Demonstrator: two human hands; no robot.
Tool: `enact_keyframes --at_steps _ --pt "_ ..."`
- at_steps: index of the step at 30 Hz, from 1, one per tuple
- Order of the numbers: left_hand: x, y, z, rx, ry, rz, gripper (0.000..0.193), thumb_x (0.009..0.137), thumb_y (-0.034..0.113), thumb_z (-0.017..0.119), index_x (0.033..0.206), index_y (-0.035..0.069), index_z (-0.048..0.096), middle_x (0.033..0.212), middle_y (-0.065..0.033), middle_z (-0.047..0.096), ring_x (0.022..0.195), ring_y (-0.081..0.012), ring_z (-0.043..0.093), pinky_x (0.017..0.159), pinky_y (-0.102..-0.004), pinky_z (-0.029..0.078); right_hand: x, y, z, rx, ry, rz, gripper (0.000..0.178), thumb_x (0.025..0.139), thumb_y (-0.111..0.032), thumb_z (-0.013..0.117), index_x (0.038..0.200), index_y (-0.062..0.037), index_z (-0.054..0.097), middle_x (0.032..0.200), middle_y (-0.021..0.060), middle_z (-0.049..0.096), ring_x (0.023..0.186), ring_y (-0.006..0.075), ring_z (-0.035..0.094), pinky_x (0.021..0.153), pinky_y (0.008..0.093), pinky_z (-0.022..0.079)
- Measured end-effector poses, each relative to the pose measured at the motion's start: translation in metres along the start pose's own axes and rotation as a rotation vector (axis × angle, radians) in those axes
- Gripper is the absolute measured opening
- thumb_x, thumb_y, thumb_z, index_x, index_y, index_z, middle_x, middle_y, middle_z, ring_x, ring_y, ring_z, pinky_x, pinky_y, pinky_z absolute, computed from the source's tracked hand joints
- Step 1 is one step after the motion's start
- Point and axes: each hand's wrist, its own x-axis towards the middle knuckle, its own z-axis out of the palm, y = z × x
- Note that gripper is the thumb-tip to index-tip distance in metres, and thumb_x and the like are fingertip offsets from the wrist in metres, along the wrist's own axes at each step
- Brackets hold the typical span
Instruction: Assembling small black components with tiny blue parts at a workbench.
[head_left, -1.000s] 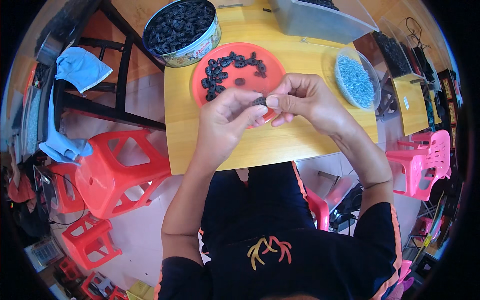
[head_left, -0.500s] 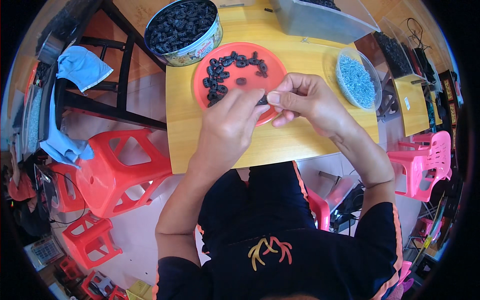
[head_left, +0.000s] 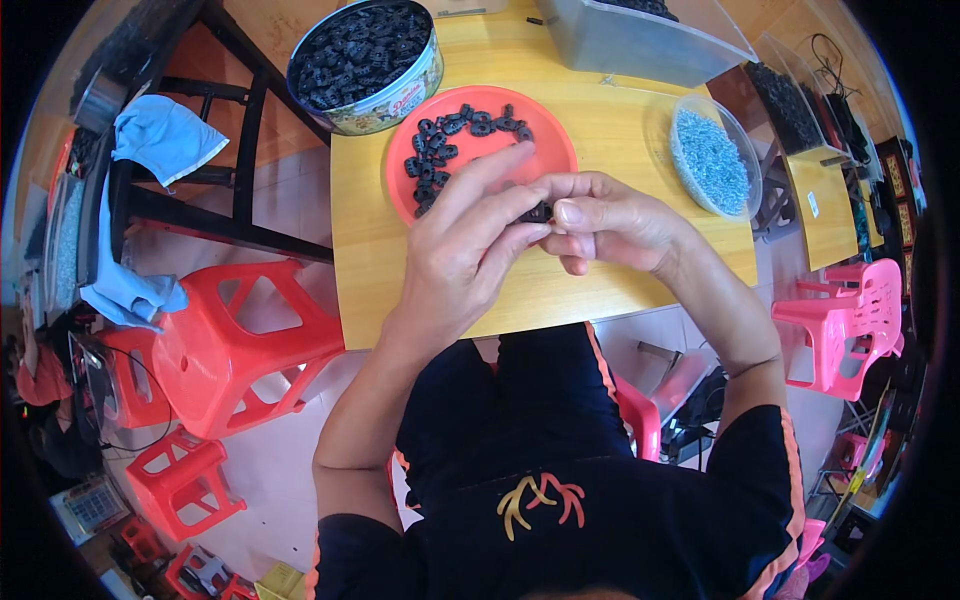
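Note:
Above the near edge of a red plate [head_left: 555,135], my two hands meet around a small black plastic part [head_left: 538,213]. My left hand [head_left: 465,235] pinches it between thumb and forefinger, with another finger raised over the plate. My right hand [head_left: 610,220] is closed on the part's other side, thumb against the curled fingers. Most of the part is hidden by my fingertips, so its exact kind cannot be made out. Several loose black plastic parts [head_left: 435,150] lie on the plate in a curved band along its left and far side.
A round tin [head_left: 400,105] heaped with black parts stands at the table's far left. To the right, a clear tub [head_left: 755,190] holds small blue-silver pieces [head_left: 710,160]. A grey bin [head_left: 640,45] sits at the back. Red stools [head_left: 240,350] stand left of the yellow table [head_left: 400,290].
My hands have shifted slightly right and toward me, away from the plate's middle. The left fingers have spread, one now raised. The single part in the plate's middle is now hidden behind my hand.

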Motion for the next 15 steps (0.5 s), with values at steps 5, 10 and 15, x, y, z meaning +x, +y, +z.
enact_keyframes --at_steps 5,10,15 --pt "-0.004 0.0 0.0 -0.097 -0.005 0.003 0.025 0.078 -0.002 0.068 0.102 -0.003 0.063 0.109 -0.0165 0.063 0.105 -0.0297 0.062 0.086 -0.0349 0.051 0.008 0.02 0.007 0.26 -0.086 -0.123 0.031 0.087 -0.018 0.066 0.114 -0.0066 0.055 0.076 -0.0057 0.047 0.06 0.0028 0.039 0.052 0.0187 0.033" --pt "-0.003 0.003 0.001 -0.164 -0.053 0.051 0.03 0.077 -0.002 0.068 0.106 -0.001 0.061 0.11 -0.0152 0.063 0.107 -0.0303 0.061 0.089 -0.036 0.05 0.006 0.034 0.008 0.313 -0.085 -0.181 0.027 0.089 -0.015 0.065 0.112 -0.0058 0.057 0.073 -0.0054 0.045 0.058 0.0031 0.036 0.05 0.0195 0.031" --pt "0.02 -0.018 -0.019 0.068 -0.041 0.043 0.022 0.077 0.002 0.069 0.099 0.003 0.065 0.104 -0.0138 0.062 0.102 -0.0267 0.058 0.079 -0.0334 0.05 0.004 0.01 0.007 -0.104 0.112 -0.218 0.033 0.09 -0.031 0.064 0.113 -0.0075 0.06 0.088 -0.0008 0.061 0.065 0.0031 0.049 0.056 0.0197 0.041"
